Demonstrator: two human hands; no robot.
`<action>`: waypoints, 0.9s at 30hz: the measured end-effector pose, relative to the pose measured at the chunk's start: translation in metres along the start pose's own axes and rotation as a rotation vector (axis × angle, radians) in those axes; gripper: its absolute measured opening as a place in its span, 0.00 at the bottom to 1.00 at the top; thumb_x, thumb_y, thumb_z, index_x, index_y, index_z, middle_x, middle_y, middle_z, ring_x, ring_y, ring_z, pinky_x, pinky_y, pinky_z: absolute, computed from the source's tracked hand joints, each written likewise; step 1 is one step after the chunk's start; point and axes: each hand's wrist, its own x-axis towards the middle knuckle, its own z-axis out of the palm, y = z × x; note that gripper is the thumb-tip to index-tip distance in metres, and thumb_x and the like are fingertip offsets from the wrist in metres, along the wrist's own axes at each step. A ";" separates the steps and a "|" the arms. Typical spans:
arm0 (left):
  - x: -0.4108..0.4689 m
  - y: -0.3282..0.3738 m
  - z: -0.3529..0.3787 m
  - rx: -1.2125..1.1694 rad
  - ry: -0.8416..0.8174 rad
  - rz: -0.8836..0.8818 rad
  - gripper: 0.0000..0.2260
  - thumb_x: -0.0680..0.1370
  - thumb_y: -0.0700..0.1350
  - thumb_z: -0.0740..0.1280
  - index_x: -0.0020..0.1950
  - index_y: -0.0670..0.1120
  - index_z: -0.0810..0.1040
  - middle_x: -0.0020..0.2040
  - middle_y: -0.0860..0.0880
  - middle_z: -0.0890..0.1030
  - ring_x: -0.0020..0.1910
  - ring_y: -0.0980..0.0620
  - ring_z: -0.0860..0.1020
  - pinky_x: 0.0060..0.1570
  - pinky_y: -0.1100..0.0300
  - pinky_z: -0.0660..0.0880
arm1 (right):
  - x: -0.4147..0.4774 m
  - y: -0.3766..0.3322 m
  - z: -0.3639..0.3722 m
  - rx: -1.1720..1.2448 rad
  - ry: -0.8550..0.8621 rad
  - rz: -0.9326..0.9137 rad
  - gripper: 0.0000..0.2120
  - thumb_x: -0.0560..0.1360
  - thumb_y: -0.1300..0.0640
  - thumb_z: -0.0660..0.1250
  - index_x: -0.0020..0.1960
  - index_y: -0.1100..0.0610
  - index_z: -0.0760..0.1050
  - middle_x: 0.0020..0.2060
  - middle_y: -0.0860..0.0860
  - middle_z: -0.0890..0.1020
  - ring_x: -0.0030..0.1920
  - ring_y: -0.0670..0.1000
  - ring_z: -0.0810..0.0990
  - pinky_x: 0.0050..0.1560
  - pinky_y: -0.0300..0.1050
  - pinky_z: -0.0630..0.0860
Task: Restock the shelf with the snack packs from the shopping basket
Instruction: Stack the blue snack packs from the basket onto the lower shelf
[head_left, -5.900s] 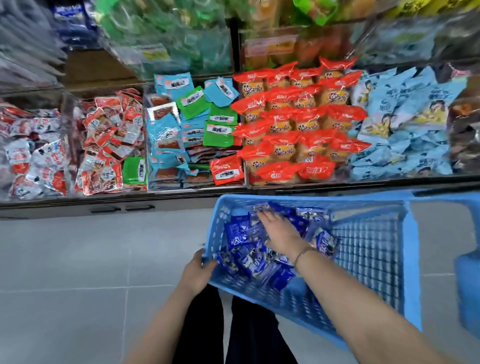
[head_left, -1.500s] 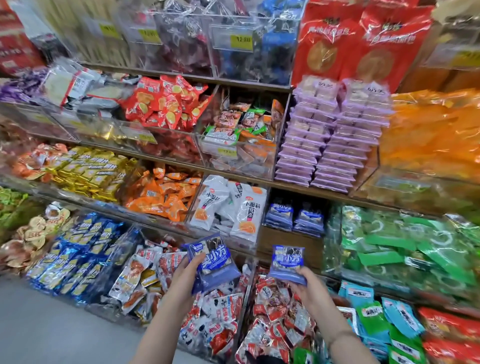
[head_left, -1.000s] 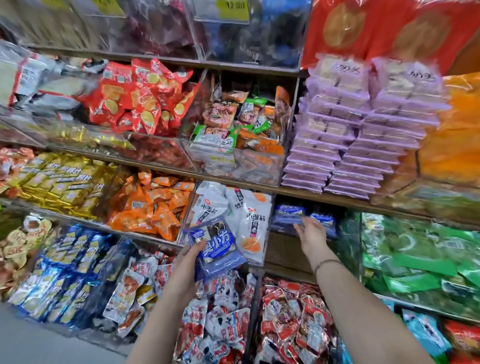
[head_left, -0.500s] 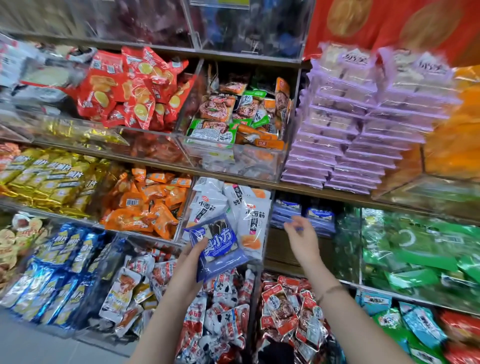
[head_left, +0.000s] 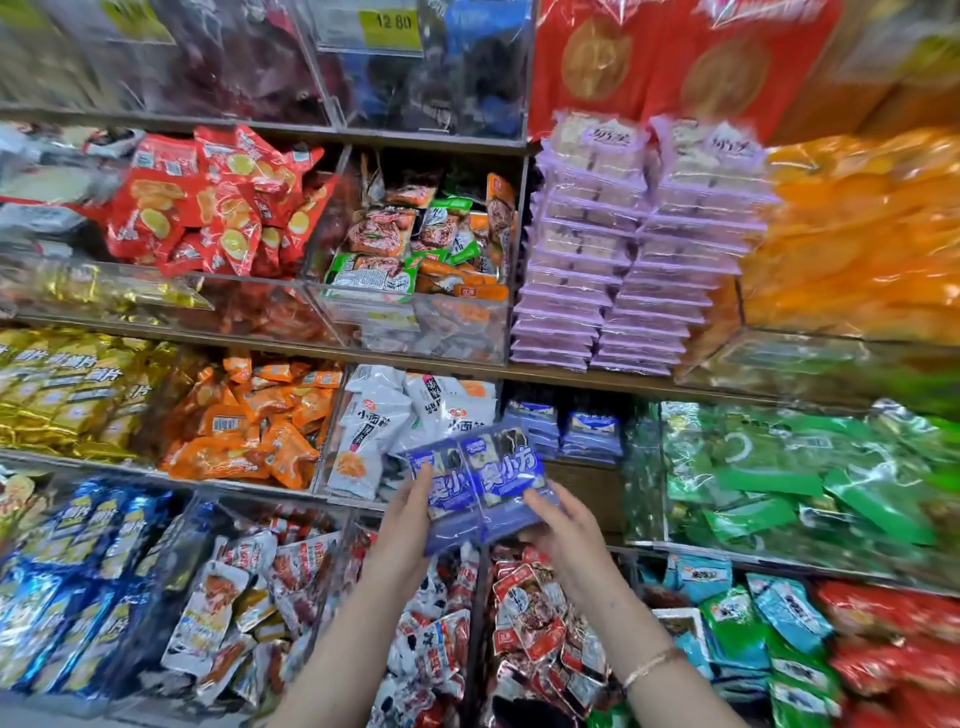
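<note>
returning right hand (head_left: 566, 525) joins left hand (head_left: 410, 519) on blue packs (head_left: 488, 475)

The lower edges of the blue foil snack packs (head_left: 496, 475) are covered by the left hand (head_left: 408, 527) and the right hand (head_left: 569, 527). The orange plastic packets (head_left: 857, 234) at far right are blurred.
</note>
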 end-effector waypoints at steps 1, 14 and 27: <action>0.002 0.001 -0.002 -0.003 0.018 -0.016 0.27 0.76 0.55 0.66 0.73 0.49 0.66 0.69 0.50 0.71 0.65 0.45 0.74 0.62 0.44 0.73 | 0.004 0.001 -0.007 0.106 0.026 0.020 0.30 0.66 0.51 0.74 0.66 0.57 0.71 0.41 0.52 0.84 0.38 0.49 0.80 0.39 0.41 0.77; 0.025 0.012 -0.037 -0.137 0.017 -0.083 0.11 0.81 0.46 0.62 0.57 0.43 0.79 0.48 0.44 0.85 0.41 0.46 0.85 0.32 0.57 0.80 | 0.096 -0.039 -0.041 0.563 0.449 0.048 0.18 0.77 0.59 0.65 0.67 0.60 0.71 0.40 0.52 0.74 0.34 0.45 0.72 0.33 0.35 0.73; 0.031 0.008 -0.038 -0.068 -0.004 -0.062 0.09 0.80 0.46 0.63 0.55 0.44 0.78 0.48 0.43 0.85 0.41 0.45 0.85 0.32 0.57 0.79 | 0.109 -0.011 -0.065 0.027 0.574 0.100 0.15 0.78 0.65 0.61 0.64 0.63 0.67 0.59 0.59 0.75 0.58 0.56 0.77 0.60 0.48 0.74</action>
